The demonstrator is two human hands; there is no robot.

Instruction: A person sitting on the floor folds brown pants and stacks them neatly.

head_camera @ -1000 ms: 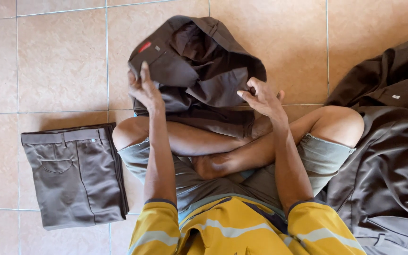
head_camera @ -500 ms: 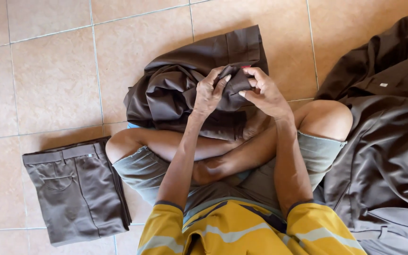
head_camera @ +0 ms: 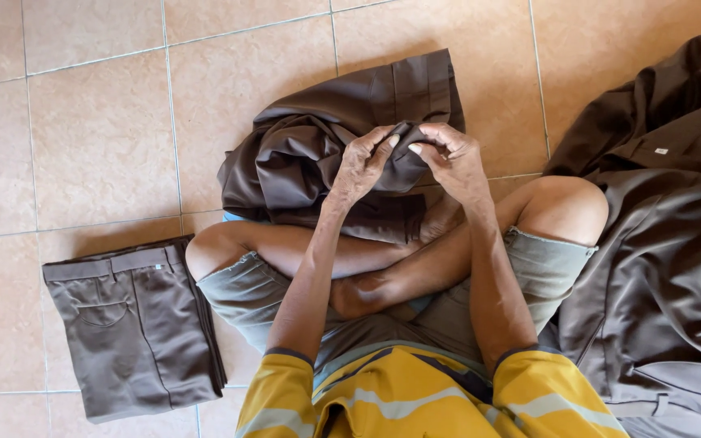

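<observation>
I see both hands pinched on the same fold of the crumpled brown garment (head_camera: 310, 162) — the left hand (head_camera: 360, 166) and right hand (head_camera: 454, 162) nearly meet, fingers closed on cloth. The garment sits bunched over the crossed shins and onto the tiled floor (head_camera: 91, 122). At the left lie folded brown trousers (head_camera: 131, 324) — at the right, a heap of brown clothes (head_camera: 667, 243).
</observation>
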